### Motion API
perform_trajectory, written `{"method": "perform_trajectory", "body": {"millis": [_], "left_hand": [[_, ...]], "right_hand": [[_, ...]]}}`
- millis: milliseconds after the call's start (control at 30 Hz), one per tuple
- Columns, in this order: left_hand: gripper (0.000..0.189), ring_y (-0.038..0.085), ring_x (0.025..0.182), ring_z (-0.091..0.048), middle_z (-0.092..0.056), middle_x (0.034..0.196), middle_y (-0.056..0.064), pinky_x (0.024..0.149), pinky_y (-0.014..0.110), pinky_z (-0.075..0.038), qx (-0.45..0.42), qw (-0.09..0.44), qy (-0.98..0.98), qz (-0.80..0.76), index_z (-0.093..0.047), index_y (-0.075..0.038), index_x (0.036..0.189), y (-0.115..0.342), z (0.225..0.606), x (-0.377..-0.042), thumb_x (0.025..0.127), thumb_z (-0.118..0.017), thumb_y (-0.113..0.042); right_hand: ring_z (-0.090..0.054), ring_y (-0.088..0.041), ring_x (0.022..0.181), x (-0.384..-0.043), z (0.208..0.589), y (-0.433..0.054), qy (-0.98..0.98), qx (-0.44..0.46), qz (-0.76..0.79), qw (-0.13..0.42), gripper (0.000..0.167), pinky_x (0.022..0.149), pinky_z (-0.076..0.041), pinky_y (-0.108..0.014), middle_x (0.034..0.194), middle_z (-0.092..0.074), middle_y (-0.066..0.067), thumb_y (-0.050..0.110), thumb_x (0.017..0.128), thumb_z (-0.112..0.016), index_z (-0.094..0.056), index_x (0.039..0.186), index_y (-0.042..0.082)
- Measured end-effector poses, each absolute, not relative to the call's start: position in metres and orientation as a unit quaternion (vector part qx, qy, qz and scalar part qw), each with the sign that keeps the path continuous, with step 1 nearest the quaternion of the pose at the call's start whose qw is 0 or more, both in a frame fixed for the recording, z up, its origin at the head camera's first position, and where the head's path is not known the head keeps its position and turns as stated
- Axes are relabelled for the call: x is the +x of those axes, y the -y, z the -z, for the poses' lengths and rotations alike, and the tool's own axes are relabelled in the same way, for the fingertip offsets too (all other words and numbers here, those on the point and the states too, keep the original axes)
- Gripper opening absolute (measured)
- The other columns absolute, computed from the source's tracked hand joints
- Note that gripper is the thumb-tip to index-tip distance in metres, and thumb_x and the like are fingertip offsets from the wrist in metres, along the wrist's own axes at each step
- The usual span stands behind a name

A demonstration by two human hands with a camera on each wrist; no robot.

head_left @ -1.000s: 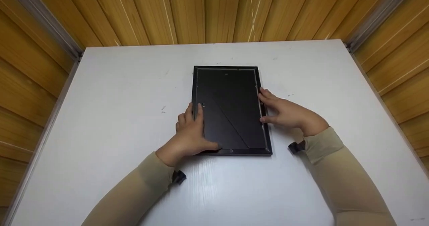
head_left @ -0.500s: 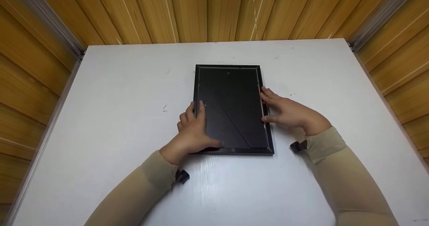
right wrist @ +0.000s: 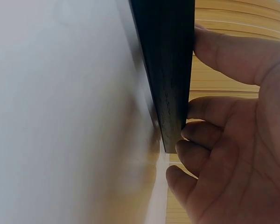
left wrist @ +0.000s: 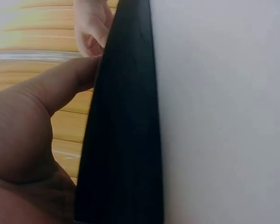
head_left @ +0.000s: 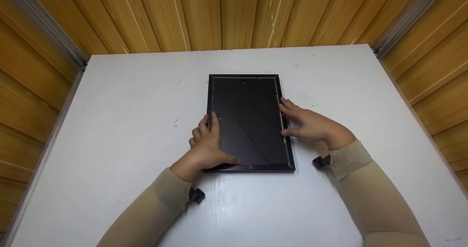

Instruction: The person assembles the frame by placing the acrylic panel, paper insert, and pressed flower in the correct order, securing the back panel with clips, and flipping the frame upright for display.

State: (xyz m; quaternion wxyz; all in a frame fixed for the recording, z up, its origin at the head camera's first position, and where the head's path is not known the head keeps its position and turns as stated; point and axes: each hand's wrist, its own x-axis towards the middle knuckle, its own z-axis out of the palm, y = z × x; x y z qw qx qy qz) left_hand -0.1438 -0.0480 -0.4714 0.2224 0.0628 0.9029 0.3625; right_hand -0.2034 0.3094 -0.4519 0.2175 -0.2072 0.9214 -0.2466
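Note:
A black picture frame (head_left: 252, 104) lies back side up on the white table, with the slanted edge of its stand flap visible on the backing. My left hand (head_left: 206, 144) rests over its near left part, index finger and thumb spread on the backing, the other fingers along the left side. On the right side, the fingertips and thumb of my right hand (head_left: 314, 124) touch the rim, fingers relaxed. The right wrist view shows those fingertips against the frame's outer side (right wrist: 165, 70). In the left wrist view, the thumb reaches the frame's top edge. The frame's front is hidden.
The white table (head_left: 128, 93) extends around the frame. Wood-slat walls (head_left: 204, 16) stand behind it and at both sides, with metal posts (head_left: 47, 20) in the corners. A small black device (head_left: 197, 195) sits under each wrist.
The head view shifts slightly. Both hands and the picture frame keep the same places relative to each other and the table.

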Motion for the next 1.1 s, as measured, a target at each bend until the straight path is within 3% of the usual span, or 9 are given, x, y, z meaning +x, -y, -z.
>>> {"method": "perform_trajectory", "body": {"millis": [600,933,1100], "left_hand": [[0.159,0.052,0.171,0.004,0.019,0.187,0.021,0.138,0.072,-0.009,0.069,0.205,-0.904,-0.369,0.010,-0.010,0.181,0.0475,0.4735,-0.1409,0.073,-0.103,-0.040],[0.161,0.051,0.172,-0.001,0.019,0.188,0.019,0.138,0.072,-0.014,0.058,0.200,-0.913,-0.352,0.011,-0.016,0.182,0.0435,0.4708,-0.1397,0.071,-0.104,-0.039],[0.159,0.052,0.171,-0.002,0.014,0.188,0.023,0.138,0.072,-0.015,0.075,0.203,-0.909,-0.357,0.009,-0.007,0.181,0.0530,0.4722,-0.1435,0.074,-0.102,-0.044]], "right_hand": [[-0.005,-0.044,0.178,-0.2041,0.4540,-0.3101,-0.920,-0.212,0.247,0.218,0.099,0.145,-0.015,-0.067,0.193,-0.001,-0.009,0.039,0.107,-0.079,-0.020,0.180,0.009],[-0.005,-0.044,0.178,-0.2052,0.4533,-0.3109,-0.920,-0.215,0.248,0.216,0.099,0.144,-0.015,-0.068,0.193,0.000,-0.009,0.039,0.107,-0.079,-0.019,0.181,0.011],[-0.005,-0.045,0.178,-0.2029,0.4539,-0.3083,-0.921,-0.205,0.249,0.219,0.097,0.145,-0.014,-0.068,0.193,0.001,-0.009,0.039,0.108,-0.077,-0.019,0.181,0.011]]}}
